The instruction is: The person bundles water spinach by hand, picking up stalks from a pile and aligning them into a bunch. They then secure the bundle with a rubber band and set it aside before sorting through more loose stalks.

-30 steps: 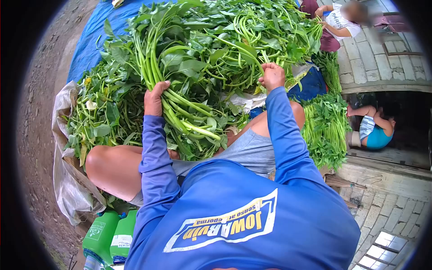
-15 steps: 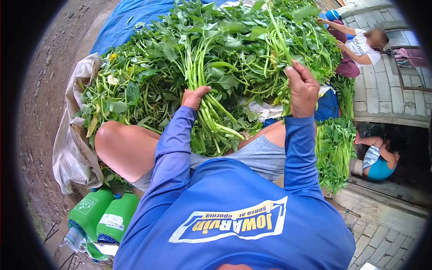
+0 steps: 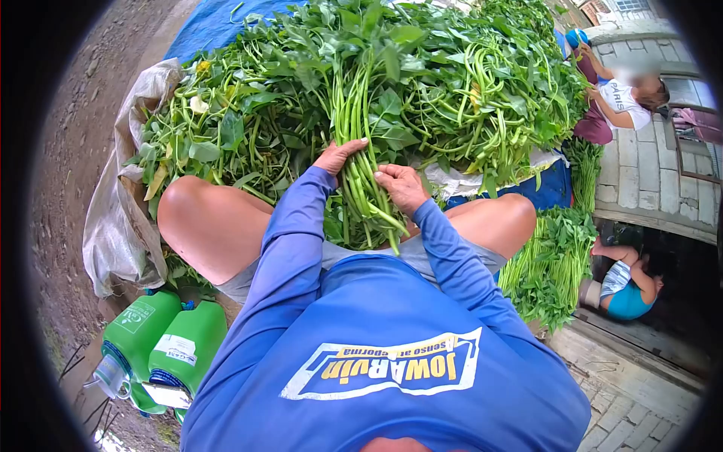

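A bunch of water spinach (image 3: pixel 352 113) stands between my knees, its long green stems pointing toward me and its leaves away. My left hand (image 3: pixel 339 156) is wrapped round the stems from the left, thumb across the front. Lower down on the right side, my right hand (image 3: pixel 403 187) pinches at the stems of the same bunch, with its fingers bent against them. Beyond both hands lies a large heap of loose water spinach (image 3: pixel 497 98), leaves and stems tangled.
A blue tarp (image 3: pixel 226 26) and a whitish sack (image 3: pixel 124 218) edge the heap. Green jugs (image 3: pixel 139 324) stand at lower left. Bundled greens (image 3: pixel 553 256) lie by my right knee. A person in a white shirt (image 3: pixel 621 102) and another in teal (image 3: pixel 633 301) sit to the right.
My right hand has come down and left from the heap, bringing the stem it held to the bunch. My left hand keeps its hold.
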{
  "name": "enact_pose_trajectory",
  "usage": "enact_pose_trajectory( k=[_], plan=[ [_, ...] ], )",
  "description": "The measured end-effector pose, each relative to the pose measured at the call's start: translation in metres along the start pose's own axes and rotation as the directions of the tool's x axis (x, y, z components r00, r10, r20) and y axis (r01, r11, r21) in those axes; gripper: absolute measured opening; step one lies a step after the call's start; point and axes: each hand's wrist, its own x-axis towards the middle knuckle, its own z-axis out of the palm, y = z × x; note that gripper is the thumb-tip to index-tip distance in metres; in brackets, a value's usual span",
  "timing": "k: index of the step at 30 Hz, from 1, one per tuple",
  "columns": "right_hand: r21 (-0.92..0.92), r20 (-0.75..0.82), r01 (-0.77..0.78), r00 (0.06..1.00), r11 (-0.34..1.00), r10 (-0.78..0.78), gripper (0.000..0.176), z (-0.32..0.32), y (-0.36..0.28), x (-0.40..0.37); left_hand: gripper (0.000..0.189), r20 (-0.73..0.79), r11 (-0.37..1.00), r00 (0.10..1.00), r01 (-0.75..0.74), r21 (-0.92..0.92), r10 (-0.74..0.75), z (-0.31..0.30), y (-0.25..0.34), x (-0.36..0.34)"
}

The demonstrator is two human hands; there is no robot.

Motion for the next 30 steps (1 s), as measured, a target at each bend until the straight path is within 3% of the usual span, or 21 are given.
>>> enact_pose_trajectory(
  k=[2, 3, 5, 7, 9, 10, 11, 13, 14, 15, 17, 20, 23, 24, 25, 27, 29, 30],
  plan=[
    [-0.059, -0.006, -0.036, 0.999, 0.998, 0.036, 0.036, 0.004, 0.018, 0.008, 0.047, 0.002, 0.996, 0.997, -0.072, 0.050, 0.072, -0.004, -0.008, 0.008],
    [-0.116, -0.011, -0.037, 0.999, 0.993, 0.036, 0.032, 0.004, 0.018, 0.009, 0.058, -0.097, 0.971, 0.975, -0.186, 0.151, 0.202, -0.001, -0.014, 0.010],
    [-0.228, -0.015, -0.036, 0.999, 0.973, 0.034, 0.026, 0.006, 0.018, 0.013, 0.078, -0.248, 0.851, 0.846, -0.363, 0.380, 0.472, 0.005, -0.028, 0.016],
    [-0.108, 0.080, -0.052, 0.995, 0.993, 0.061, 0.025, 0.009, 0.021, 0.015, 0.068, -0.327, 0.784, 0.828, -0.199, 0.588, 0.455, 0.000, -0.032, 0.020],
    [0.013, 0.167, -0.073, 0.984, 0.997, 0.069, 0.026, 0.010, 0.022, 0.014, 0.043, -0.141, 0.843, 0.977, -0.062, 0.535, 0.162, -0.006, -0.017, 0.018],
    [-0.090, 0.101, -0.031, 0.994, 0.996, 0.040, 0.033, 0.012, 0.002, 0.002, 0.031, -0.119, 0.861, 0.984, -0.053, 0.506, 0.130, -0.006, -0.013, 0.018],
    [-0.106, 0.002, -0.106, 0.994, 0.989, 0.107, 0.031, 0.015, -0.027, -0.017, 0.030, -0.132, 0.868, 0.979, -0.071, 0.491, 0.155, -0.007, -0.012, 0.019],
    [-0.235, -0.053, 0.055, 0.996, 0.970, -0.070, 0.036, 0.012, -0.036, -0.039, 0.026, -0.178, 0.921, 0.964, -0.118, 0.372, 0.196, 0.011, 0.001, 0.003],
    [-0.150, -0.027, -0.039, 0.999, 0.988, 0.035, 0.048, 0.010, -0.022, -0.042, 0.027, -0.176, 0.923, 0.961, -0.137, 0.360, 0.212, 0.011, 0.006, 0.004],
    [-0.036, 0.014, -0.039, 0.999, 0.999, 0.039, 0.052, 0.010, -0.036, -0.054, 0.027, -0.176, 0.926, 0.958, -0.155, 0.345, 0.226, 0.011, 0.010, 0.004],
    [-0.123, -0.063, -0.092, 0.994, 0.988, 0.085, 0.045, 0.007, -0.032, -0.057, 0.031, -0.180, 0.924, 0.942, -0.215, 0.317, 0.282, 0.013, 0.015, 0.003],
    [-0.151, -0.011, -0.026, 1.000, 0.988, 0.025, 0.034, 0.002, -0.020, -0.044, 0.044, -0.152, 0.898, 0.905, -0.351, 0.265, 0.398, 0.030, 0.032, -0.010],
    [-0.036, -0.001, -0.030, 1.000, 0.999, 0.030, 0.030, 0.008, -0.018, -0.043, 0.042, -0.279, 0.840, 0.815, -0.396, 0.370, 0.507, 0.028, 0.028, -0.003],
    [-0.092, -0.039, 0.027, 0.999, 0.995, -0.031, 0.030, 0.013, -0.030, -0.048, 0.043, -0.243, 0.858, 0.838, -0.412, 0.306, 0.489, 0.031, 0.032, -0.004],
    [-0.146, -0.077, 0.069, 0.994, 0.987, -0.081, 0.031, 0.021, -0.046, -0.057, 0.038, -0.228, 0.819, 0.804, -0.466, 0.334, 0.550, 0.033, 0.038, -0.004],
    [0.032, -0.097, 0.099, 0.991, 0.995, -0.096, 0.028, 0.029, -0.049, -0.056, 0.031, -0.197, 0.826, 0.823, -0.456, 0.331, 0.533, 0.033, 0.061, -0.015],
    [0.304, -0.253, 0.287, 0.944, 0.908, -0.213, 0.023, 0.033, -0.058, -0.060, 0.026, -0.256, 0.807, 0.777, -0.487, 0.334, 0.575, 0.025, 0.074, -0.012],
    [0.286, -0.323, 0.310, 0.922, 0.907, -0.213, 0.022, 0.035, -0.060, -0.065, 0.025, -0.245, 0.777, 0.742, -0.555, 0.298, 0.624, 0.034, 0.086, -0.023]
  ],
)
